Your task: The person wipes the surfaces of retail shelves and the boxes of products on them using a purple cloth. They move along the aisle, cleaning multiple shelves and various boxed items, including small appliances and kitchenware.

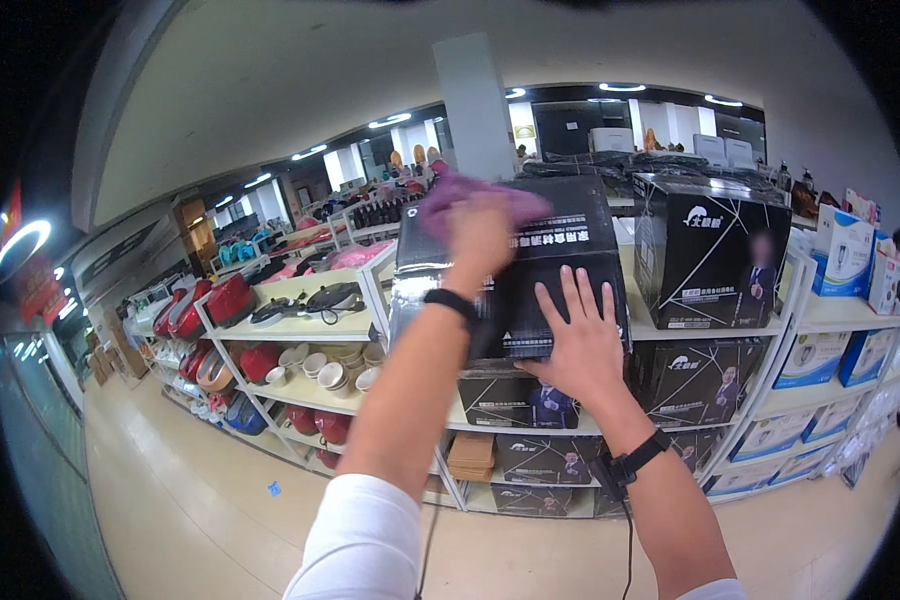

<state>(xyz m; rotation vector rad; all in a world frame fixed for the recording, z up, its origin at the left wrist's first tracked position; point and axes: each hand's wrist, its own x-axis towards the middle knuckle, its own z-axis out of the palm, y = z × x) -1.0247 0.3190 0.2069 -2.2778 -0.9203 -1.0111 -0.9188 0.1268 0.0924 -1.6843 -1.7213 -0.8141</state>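
Note:
A large black cardboard box (525, 262) with printed writing sits tilted at the front of the white shelf, right before me. My left hand (481, 232) grips a purple cloth (487, 202) over the upper part of the box; hand and cloth are blurred. The fingers beneath the cloth are partly hidden. My right hand (581, 330) lies spread against the near part of the same box, fingers apart and thumb near its lower edge. Each wrist wears a black strap.
Another black box (709, 255) stands on the shelf to the right, with similar boxes (547, 457) on lower levels. White cups (334, 377), black pans (334, 300) and red appliances (230, 300) fill the left shelves. Blue-white cartons (844, 251) stand far right. A white pillar (476, 105) rises behind.

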